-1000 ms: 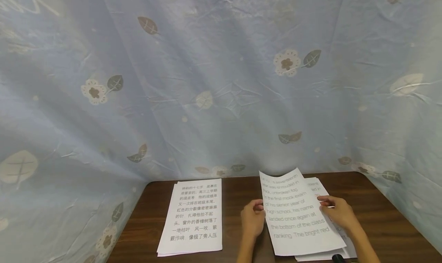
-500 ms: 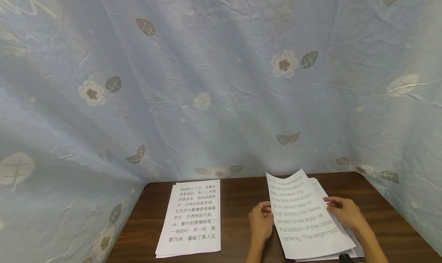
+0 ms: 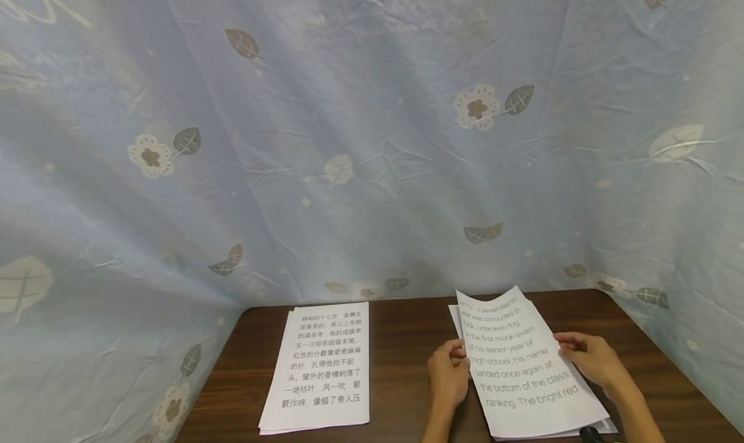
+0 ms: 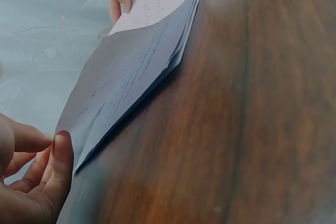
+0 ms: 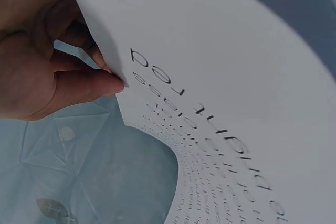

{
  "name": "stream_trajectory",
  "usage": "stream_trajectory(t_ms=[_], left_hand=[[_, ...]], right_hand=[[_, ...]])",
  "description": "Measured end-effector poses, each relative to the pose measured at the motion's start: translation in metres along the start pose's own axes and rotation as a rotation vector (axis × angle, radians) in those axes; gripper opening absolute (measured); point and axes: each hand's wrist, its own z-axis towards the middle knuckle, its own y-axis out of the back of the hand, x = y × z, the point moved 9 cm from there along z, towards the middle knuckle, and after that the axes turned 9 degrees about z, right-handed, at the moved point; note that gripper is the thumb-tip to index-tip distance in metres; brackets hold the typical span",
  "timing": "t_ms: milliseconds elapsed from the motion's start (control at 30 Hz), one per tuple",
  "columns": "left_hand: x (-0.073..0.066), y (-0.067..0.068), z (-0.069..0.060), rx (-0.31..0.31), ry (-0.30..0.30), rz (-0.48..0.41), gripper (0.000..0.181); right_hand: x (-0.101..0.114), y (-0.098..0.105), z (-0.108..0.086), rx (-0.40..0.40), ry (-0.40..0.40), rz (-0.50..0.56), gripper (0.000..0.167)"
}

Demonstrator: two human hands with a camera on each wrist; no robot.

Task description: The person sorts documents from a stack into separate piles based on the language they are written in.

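A white sheet of paper [image 3: 517, 365] with large English print is held between both hands at the right of the table, its far edge bowed upward. My left hand [image 3: 449, 373] pinches its left edge between thumb and fingers, as the left wrist view also shows at the hand [image 4: 39, 169]. At the opposite edge, my right hand [image 3: 587, 359] pinches the paper; in the right wrist view the thumb [image 5: 86, 85] lies on the printed face. Beneath the held sheet lies more paper [image 3: 453, 315], mostly hidden.
On the left of the brown wooden table [image 3: 401, 339] lies a stack of sheets [image 3: 316, 365] with Chinese print. A small black object [image 3: 589, 434] shows at the bottom edge, near the right forearm. A pale blue patterned cloth [image 3: 372, 139] hangs behind the table.
Both hands have moved to the right with the English sheet, which now covers most of the paper below. The Chinese stack has stayed in place on the table.
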Motion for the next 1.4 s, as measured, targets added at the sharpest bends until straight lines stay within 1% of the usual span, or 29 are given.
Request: stream_trajectory(t_ms=[200,433,467,500,567,633,733,933,1133,1400], left_hand=[[-0.001,-0.002,0.003,-0.016,-0.036,0.018,0.031],[0.003,-0.007,0.006,0.001,-0.022,0.029,0.032],[0.002,-0.007,0.006,-0.003,-0.032,0.040,0.032],[0.003,-0.007,0.006,-0.001,-0.021,0.039,0.032],[0.003,-0.007,0.007,-0.001,-0.021,0.046,0.031],[0.001,-0.007,0.007,0.000,-0.028,0.048,0.031],[0.002,-0.008,0.007,0.008,-0.016,0.034,0.031],[0.005,-0.009,0.006,0.019,0.010,0.028,0.031],[0.007,-0.010,0.007,0.014,0.001,0.051,0.031],[0.007,-0.011,0.008,0.023,0.001,0.042,0.031]], right_hand=[[-0.006,0.003,0.004,-0.040,0.007,-0.039,0.043],[-0.006,0.005,0.005,-0.095,0.045,-0.071,0.039],[-0.006,0.005,0.005,-0.098,0.046,-0.077,0.038],[-0.005,0.005,0.005,-0.101,0.044,-0.081,0.038],[-0.005,0.005,0.005,-0.109,0.037,-0.086,0.038],[-0.004,0.005,0.006,-0.109,0.029,-0.087,0.038],[-0.004,0.004,0.006,-0.110,0.026,-0.098,0.037],[0.001,0.004,0.005,-0.135,0.061,-0.147,0.035],[0.000,0.002,0.005,-0.131,0.079,-0.159,0.035],[-0.002,0.002,0.007,-0.123,0.080,-0.174,0.035]])
